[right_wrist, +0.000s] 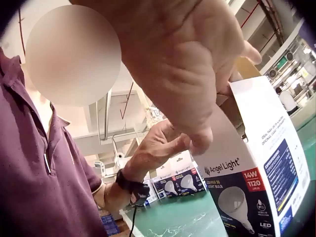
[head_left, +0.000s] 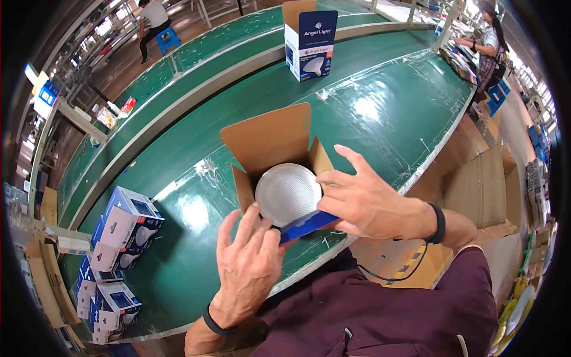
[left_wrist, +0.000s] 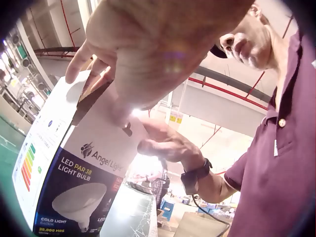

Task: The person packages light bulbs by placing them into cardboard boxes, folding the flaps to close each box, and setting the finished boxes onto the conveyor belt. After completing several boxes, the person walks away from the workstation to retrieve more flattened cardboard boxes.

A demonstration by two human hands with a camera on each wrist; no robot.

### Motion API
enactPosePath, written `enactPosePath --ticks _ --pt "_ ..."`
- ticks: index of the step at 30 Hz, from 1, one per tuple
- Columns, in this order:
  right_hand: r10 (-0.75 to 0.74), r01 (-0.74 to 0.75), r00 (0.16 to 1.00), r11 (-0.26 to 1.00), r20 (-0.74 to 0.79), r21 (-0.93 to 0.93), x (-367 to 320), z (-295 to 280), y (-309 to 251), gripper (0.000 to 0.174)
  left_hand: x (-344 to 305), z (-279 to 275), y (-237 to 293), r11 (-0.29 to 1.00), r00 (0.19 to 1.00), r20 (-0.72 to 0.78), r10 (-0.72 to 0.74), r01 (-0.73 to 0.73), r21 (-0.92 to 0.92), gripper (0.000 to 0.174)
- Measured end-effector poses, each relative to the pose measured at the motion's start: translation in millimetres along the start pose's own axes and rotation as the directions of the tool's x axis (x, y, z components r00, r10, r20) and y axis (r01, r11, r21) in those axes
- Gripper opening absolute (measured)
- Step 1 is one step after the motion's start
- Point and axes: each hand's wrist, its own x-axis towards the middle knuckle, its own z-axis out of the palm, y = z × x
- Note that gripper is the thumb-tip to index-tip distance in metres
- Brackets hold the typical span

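Note:
An upright light bulb box (head_left: pixel 267 137) stands on the green work surface with its tan-lined top flap raised. Inside it a round, silvery-white, textured bulb face (head_left: pixel 288 193) fills the opening. My left hand (head_left: pixel 250 256) grips the box's front left rim, fingertips right at the bulb's edge. Opposite it, my right hand (head_left: pixel 372 199) holds the right side, fingers bent over the side flap, index finger raised. The left wrist view shows the box's printed front (left_wrist: pixel 74 197), thumb near its upper edge. In the right wrist view, fingers reach over the box's top (right_wrist: pixel 237 173).
Several closed bulb boxes (head_left: pixel 128 229) stand at the left end of the surface. Another box (head_left: pixel 309 50) with a raised flap stands at the back. A metal rail (head_left: pixel 178 98) runs behind. An open carton (head_left: pixel 482 190) lies right. Two people sit farther off.

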Motion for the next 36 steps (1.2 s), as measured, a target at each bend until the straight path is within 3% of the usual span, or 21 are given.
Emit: enactPosePath --ticks 2,5,8,11,14,17,18,21,26,27,28,29,30,31,32,33,34,36 --pt "-0.03 0.013 0.988 0.993 0.15 0.115 4.2 -12.6 4.3 0.028 2.2 -2.8 4.5 0.999 0.999 0.042 -0.028 0.029 -0.023 0.031" --pt "-0.116 0.11 0.992 0.988 0.05 0.106 6.2 -7.9 6.2 0.026 13.2 -6.0 12.9 0.995 0.995 0.07 -0.065 0.059 0.082 0.044" --pt "-0.036 0.033 0.999 0.997 -0.04 -0.073 5.3 -6.0 -0.7 0.024 15.6 -11.7 14.1 0.994 0.994 0.088 -0.056 0.048 0.099 0.058" --pt "-0.063 0.072 0.993 0.993 0.099 -0.094 -7.3 -13.3 0.3 0.026 19.5 -20.5 14.4 0.955 0.981 0.102 -0.165 0.185 -0.231 0.057" --pt "-0.126 0.113 0.988 0.983 0.084 0.145 -5.8 -6.4 18.5 0.026 12.4 -1.6 3.0 0.978 0.992 0.118 -0.049 0.072 -0.196 0.036" --pt "-0.049 0.066 0.995 0.975 -0.082 0.213 -5.7 3.0 6.5 0.022 10.0 5.5 -0.8 0.98 0.998 0.06 -0.005 0.016 -0.199 0.025" --pt "-0.04 0.064 0.993 0.971 -0.108 0.231 -3.0 1.5 -0.7 0.016 10.4 5.4 1.6 0.979 1.0 0.024 -0.01 0.015 -0.203 0.023" --pt "-0.086 0.08 0.996 0.974 0.016 0.21 -0.6 5.5 0.9 0.015 14.9 1.3 9.5 0.981 0.995 -0.096 -0.02 0.001 -0.194 0.023" --pt "-0.114 0.16 0.982 0.926 -0.149 0.343 -6.5 13.7 9.9 0.017 -15.0 25.5 0.4 0.909 0.962 -0.224 -0.156 0.051 -0.414 0.028" --pt "0.016 0.108 0.972 0.856 -0.235 0.505 -9.0 11.9 11.3 0.021 -22.2 35.6 3.0 0.887 0.948 -0.255 -0.193 0.058 -0.458 0.028" --pt "0.165 0.069 0.941 0.761 -0.296 0.645 -14.6 9.7 14.2 0.027 -29.1 45.7 3.5 0.923 0.929 -0.347 -0.128 -0.016 -0.385 0.028" --pt "0.322 0.052 0.885 0.648 -0.336 0.76 -22.8 8.1 18.5 0.032 -34.3 52.8 5.8 0.908 0.924 -0.367 -0.104 -0.062 -0.414 0.026" --pt "0.492 0.06 0.806 0.485 -0.329 0.873 -29.7 28.7 29.5 0.05 -37.2 64.6 7.1 0.868 0.91 -0.401 -0.105 -0.113 -0.483 0.026" --pt "0.542 0.065 0.804 0.333 -0.247 0.941 -30.0 44.1 39.8 0.059 -40.8 74.7 6.4 0.822 0.901 -0.422 -0.104 -0.161 -0.546 0.027" --pt "0.513 0.038 0.847 0.206 -0.141 0.978 -32.1 71.4 47.6 0.068 -47.8 81.2 0.9 0.748 0.946 -0.31 -0.097 -0.137 -0.65 0.028" --pt "0.414 -0.051 0.907 0.285 -0.075 0.957 -30.2 104.9 56.5 0.076 -47.3 85.8 -7.3 0.673 0.979 -0.19 -0.072 -0.093 -0.734 0.03" --pt "0.485 -0.104 0.872 0.053 0.066 0.993 -21.4 120.9 39.4 0.083 -37.9 85.5 -13.6 0.681 0.989 -0.147 0.015 -0.118 -0.723 0.041" --pt "0.507 -0.153 0.851 -0.008 0.136 0.988 -7.2 117.9 24.0 0.094 -28.5 84.2 -19.3 0.826 0.978 -0.202 0.044 -0.15 -0.544 0.051"
